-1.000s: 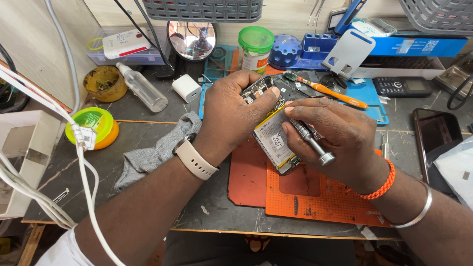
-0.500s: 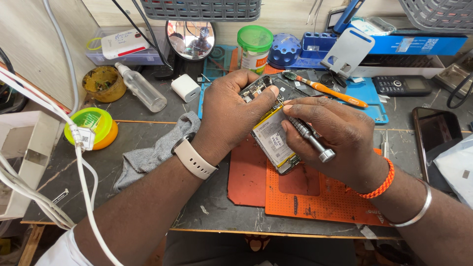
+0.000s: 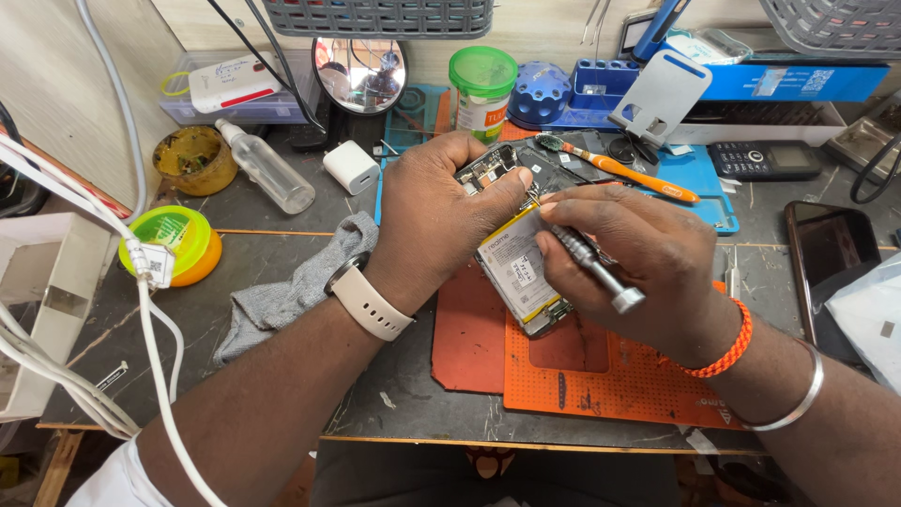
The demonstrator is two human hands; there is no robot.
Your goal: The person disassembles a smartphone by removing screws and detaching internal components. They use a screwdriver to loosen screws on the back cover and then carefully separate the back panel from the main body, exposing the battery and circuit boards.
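Note:
An opened phone (image 3: 518,268) with its back off and its battery showing lies tilted over an orange work mat (image 3: 601,376). My left hand (image 3: 434,221) grips the phone's upper end, a pale watch on its wrist. My right hand (image 3: 633,268) holds a small metal screwdriver (image 3: 596,268) with its tip set on the phone near the top of the battery. The phone's upper part is partly hidden under my left fingers.
A grey cloth (image 3: 291,286) lies left of the mat. Behind stand a clear bottle (image 3: 267,174), a white charger plug (image 3: 352,167), a round mirror (image 3: 361,73), a green-lidded jar (image 3: 481,89) and an orange-handled tool (image 3: 638,176). A dark phone (image 3: 831,263) lies right; white cables (image 3: 141,310) hang left.
Almost nothing differs. Both hands stay on the phone; the screwdriver hand has shifted very slightly.

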